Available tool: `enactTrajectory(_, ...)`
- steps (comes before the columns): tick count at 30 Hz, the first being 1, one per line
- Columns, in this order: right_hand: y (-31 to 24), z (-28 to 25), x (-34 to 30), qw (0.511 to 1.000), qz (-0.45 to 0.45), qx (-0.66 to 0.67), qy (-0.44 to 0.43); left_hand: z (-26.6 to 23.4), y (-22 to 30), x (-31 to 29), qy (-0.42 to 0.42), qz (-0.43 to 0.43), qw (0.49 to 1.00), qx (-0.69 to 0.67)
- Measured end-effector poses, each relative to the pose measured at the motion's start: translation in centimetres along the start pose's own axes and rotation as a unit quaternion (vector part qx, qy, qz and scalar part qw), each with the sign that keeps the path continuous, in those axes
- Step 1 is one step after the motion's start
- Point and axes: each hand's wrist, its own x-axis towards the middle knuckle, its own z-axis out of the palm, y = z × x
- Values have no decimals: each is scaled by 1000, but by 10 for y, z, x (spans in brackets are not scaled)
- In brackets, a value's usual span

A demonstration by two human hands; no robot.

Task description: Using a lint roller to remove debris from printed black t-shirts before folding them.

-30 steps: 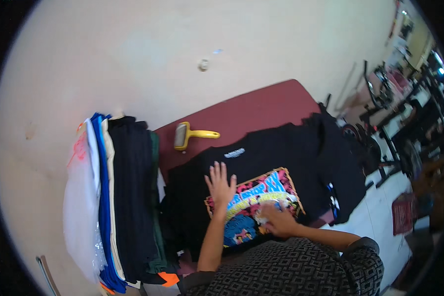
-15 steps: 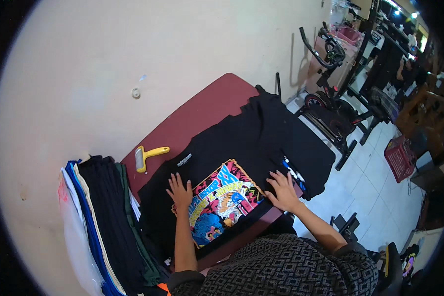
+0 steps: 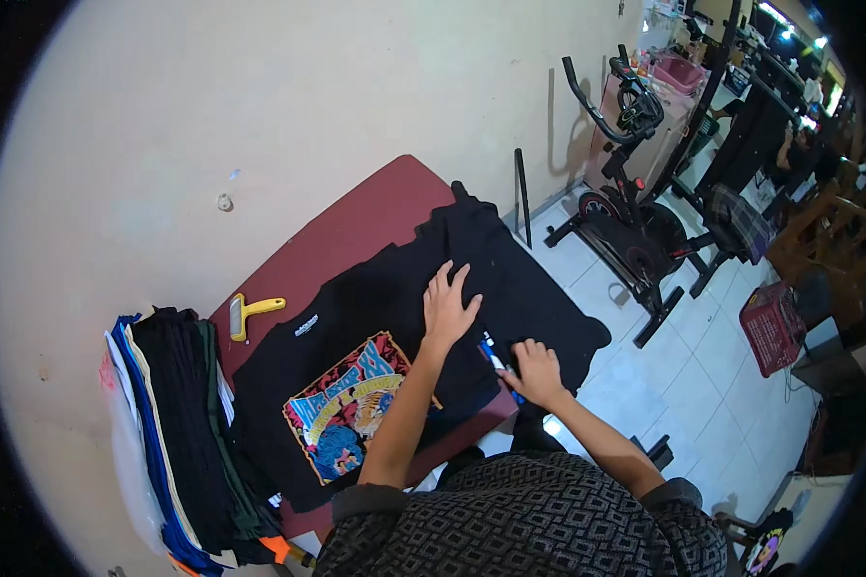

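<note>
On black shirt (image 3: 289,375), left hand (image 3: 445,313), right hand (image 3: 539,373), fingers (image 3: 464,273) apart, stacked garments (image 3: 171,404) and yellow tool (image 3: 263,307) alongside

Soft light washes the wall (image 3: 356,96), lamps (image 3: 773,13) glare at upper right, and black vignetting rounds the edges.

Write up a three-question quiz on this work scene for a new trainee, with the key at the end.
1. True or false: the left grip rests on the black shirt with its fingers spread.
2. Pick one. Which thing lies on the maroon table near the shirt's collar?
A) a pair of scissors
B) a yellow-handled tool
C) a drinking mug
3. Complete: the stack of garments is on the person's ____ side.

Key: 1. True. 2. B. 3. Left.
</note>
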Motion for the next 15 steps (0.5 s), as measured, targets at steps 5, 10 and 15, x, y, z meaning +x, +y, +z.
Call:
enactTrajectory(5,16,1,2,997,-47,62,1,40,-16,10,14,-65,995,73)
enactTrajectory(10,36,-7,7,978,-69,193,-26,31,-55,0,310,-234,908,-160)
enactTrajectory(15,50,-9,13,957,-65,275,-71,13,-62,-24,341,-377,860,-40)
